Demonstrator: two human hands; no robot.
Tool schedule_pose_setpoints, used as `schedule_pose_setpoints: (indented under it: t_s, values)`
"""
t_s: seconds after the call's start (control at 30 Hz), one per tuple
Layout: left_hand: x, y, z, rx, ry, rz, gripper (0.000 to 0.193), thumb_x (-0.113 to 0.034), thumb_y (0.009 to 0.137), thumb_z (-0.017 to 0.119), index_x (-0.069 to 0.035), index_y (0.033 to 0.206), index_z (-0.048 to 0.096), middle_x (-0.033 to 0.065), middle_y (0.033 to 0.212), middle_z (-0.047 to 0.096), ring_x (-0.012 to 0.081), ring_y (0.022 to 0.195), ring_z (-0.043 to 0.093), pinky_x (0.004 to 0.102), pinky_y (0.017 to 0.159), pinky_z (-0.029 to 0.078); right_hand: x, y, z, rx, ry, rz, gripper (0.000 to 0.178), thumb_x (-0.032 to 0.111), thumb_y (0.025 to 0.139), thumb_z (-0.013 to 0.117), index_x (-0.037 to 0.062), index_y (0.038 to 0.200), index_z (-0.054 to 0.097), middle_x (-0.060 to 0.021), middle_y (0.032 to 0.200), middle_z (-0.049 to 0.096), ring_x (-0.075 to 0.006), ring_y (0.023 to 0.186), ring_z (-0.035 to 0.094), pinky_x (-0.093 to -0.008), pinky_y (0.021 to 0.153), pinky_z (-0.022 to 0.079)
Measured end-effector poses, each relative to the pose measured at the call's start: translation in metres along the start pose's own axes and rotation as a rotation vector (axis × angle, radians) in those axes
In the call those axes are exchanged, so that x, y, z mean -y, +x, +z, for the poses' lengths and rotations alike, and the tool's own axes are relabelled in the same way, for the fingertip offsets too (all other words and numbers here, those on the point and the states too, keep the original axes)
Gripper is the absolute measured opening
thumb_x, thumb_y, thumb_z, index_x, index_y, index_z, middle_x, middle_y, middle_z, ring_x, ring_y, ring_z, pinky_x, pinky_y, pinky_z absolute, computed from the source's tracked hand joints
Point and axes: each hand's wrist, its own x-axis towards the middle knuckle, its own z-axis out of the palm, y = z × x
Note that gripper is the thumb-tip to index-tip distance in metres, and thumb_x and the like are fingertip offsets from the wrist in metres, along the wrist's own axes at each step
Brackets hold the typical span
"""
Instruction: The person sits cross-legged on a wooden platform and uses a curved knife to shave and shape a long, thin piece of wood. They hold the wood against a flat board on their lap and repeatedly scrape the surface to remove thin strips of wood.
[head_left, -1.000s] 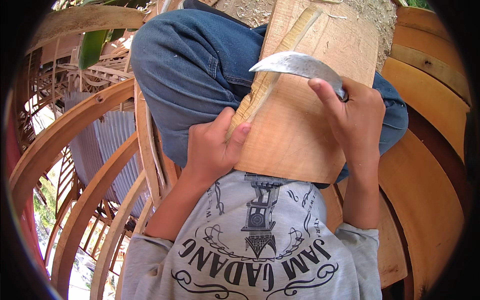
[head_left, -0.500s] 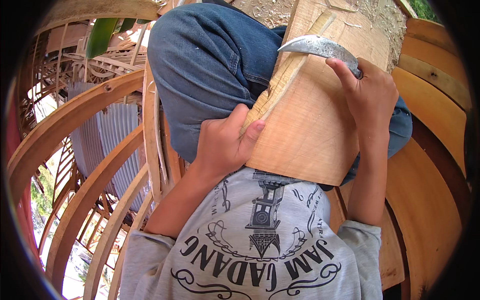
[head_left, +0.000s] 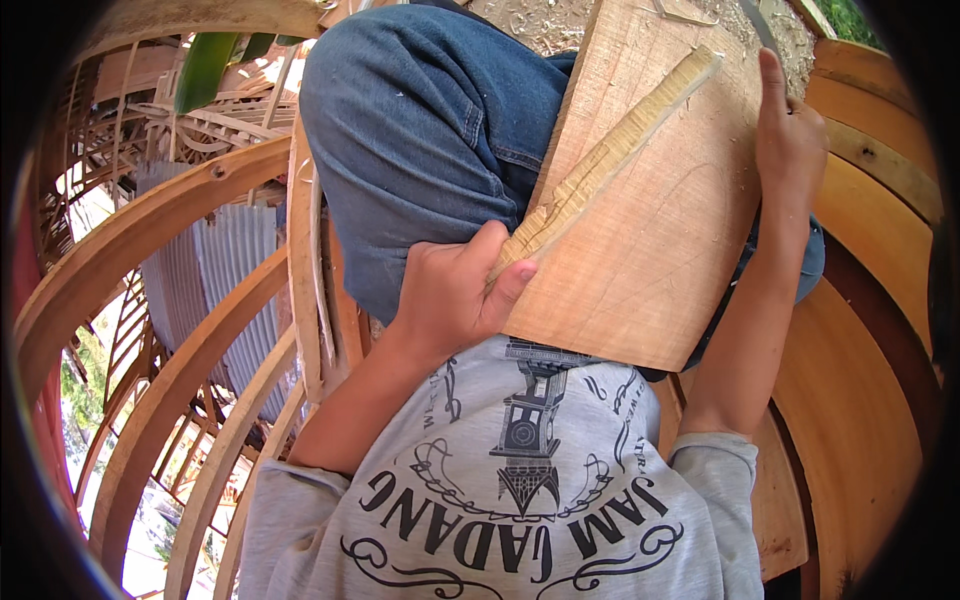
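My left hand (head_left: 455,285) is closed around the near end of a rough, pale wooden stick (head_left: 625,145). The stick slants up and to the right, over a wide wooden board (head_left: 640,290) that leans across my lap. Notches show along its side near my fingers. Beyond the board's right edge, my right hand (head_left: 790,150) is closed on a curved knife with its thumb stretched along it. Part of the knife's grey blade (head_left: 762,22) shows past the thumb, away from the stick; the handle is hidden in my fist.
Curved wooden ribs (head_left: 190,370) stand on my left, with corrugated metal sheets (head_left: 240,290) behind them. Curved planks (head_left: 850,400) rise on my right. Wood shavings (head_left: 540,25) lie at the far side. My bent left knee (head_left: 400,130) borders the board.
My right hand has moved the curved knife off the stick, away and to the right. The stick's far end has swung right, and the board has shifted slightly.
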Motion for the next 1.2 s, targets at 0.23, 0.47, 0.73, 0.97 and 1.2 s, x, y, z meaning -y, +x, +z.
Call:
schedule_pose_setpoints:
  t_s: [0.23, 0.47, 0.73, 0.97, 1.2]
  values:
    - [-0.004, 0.010, 0.001, 0.027, -0.045, -0.083, 0.034, -0.029, 0.090, 0.055, -0.002, 0.073, 0.049, 0.0168, 0.049, 0.046, 0.0324, 0.043, 0.053, 0.0362, 0.042, 0.039, -0.031, -0.004, -0.051, 0.026, 0.175, 0.067, 0.075, 0.066, 0.080, 0.054, -0.0033, 0.052, 0.045, -0.0065, 0.043, 0.036, -0.0166, 0.046, 0.030, -0.0342, 0.046, 0.030]
    - [-0.001, 0.009, -0.004, 0.086, -0.187, -0.140, 0.031, -0.028, 0.091, 0.054, 0.002, 0.082, 0.053, 0.0160, 0.054, 0.048, 0.0306, 0.047, 0.056, 0.0342, 0.046, 0.042, 0.037, -0.093, -0.024, 0.299, 0.035, -0.357, 0.065, 0.059, 0.075, 0.064, -0.0002, 0.053, 0.049, -0.0111, 0.044, 0.043, -0.0249, 0.042, 0.042, -0.0362, 0.044, 0.036]
    - [0.003, 0.008, 0.000, 0.014, -0.293, -0.009, 0.034, -0.028, 0.087, 0.059, 0.004, 0.091, 0.052, 0.0178, 0.058, 0.053, 0.0333, 0.051, 0.058, 0.0353, 0.049, 0.044, 0.041, -0.069, -0.017, 0.140, 0.012, -0.374, 0.072, 0.074, 0.063, 0.061, 0.0037, 0.050, 0.052, -0.0107, 0.044, 0.049, -0.0277, 0.040, 0.051, -0.0350, 0.041, 0.039]
    - [0.007, 0.008, -0.003, 0.083, -0.245, -0.001, 0.033, -0.027, 0.086, 0.060, 0.004, 0.087, 0.049, 0.0198, 0.057, 0.052, 0.0357, 0.051, 0.058, 0.0376, 0.048, 0.043, 0.034, -0.059, -0.004, 0.031, -0.029, -0.396, 0.071, 0.072, 0.064, 0.063, 0.0031, 0.050, 0.051, -0.0127, 0.044, 0.048, -0.0312, 0.042, 0.051, -0.0380, 0.041, 0.040]
    - [0.009, 0.007, -0.002, 0.072, -0.277, 0.008, 0.034, -0.028, 0.086, 0.060, 0.004, 0.088, 0.050, 0.0209, 0.058, 0.052, 0.0365, 0.053, 0.058, 0.0379, 0.048, 0.043, 0.035, -0.052, 0.000, 0.026, 0.011, -0.284, 0.074, 0.071, 0.069, 0.061, 0.0001, 0.051, 0.049, -0.0129, 0.044, 0.044, -0.0304, 0.044, 0.047, -0.0384, 0.046, 0.039]
